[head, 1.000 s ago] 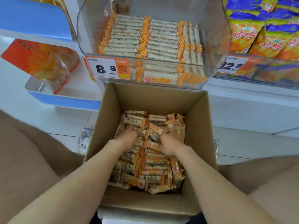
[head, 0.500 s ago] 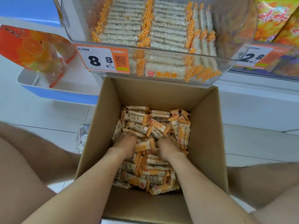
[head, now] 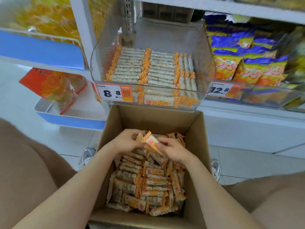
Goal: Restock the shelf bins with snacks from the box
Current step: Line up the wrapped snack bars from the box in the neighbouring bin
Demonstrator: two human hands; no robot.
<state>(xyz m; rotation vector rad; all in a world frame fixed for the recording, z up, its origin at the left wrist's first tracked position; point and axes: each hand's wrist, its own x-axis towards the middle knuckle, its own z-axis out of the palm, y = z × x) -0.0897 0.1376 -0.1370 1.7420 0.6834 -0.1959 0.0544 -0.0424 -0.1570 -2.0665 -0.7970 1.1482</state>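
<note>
An open cardboard box (head: 196, 142) stands on the floor below the shelf, filled with several orange-and-white wrapped snack bars (head: 148, 184). Both hands are inside it near its far end. My left hand (head: 125, 141) and my right hand (head: 175, 149) together grip a bunch of snack bars (head: 152, 142) lifted a little above the pile. Directly above the box sits a clear plastic shelf bin (head: 206, 63), partly filled with neat rows of the same bars (head: 145, 68). An orange price tag (head: 113, 93) is on its front.
Purple and yellow snack bags (head: 244, 63) fill the bin to the right. A blue-and-white rack (head: 69, 121) with orange packets (head: 49, 83) stands at the left. My knees flank the box, shoes (head: 85, 156) beside it on the tiled floor.
My hands, earlier dug into the pile, have come up and forward with a bunch of bars between them. The view has tilted up toward the shelf bin.
</note>
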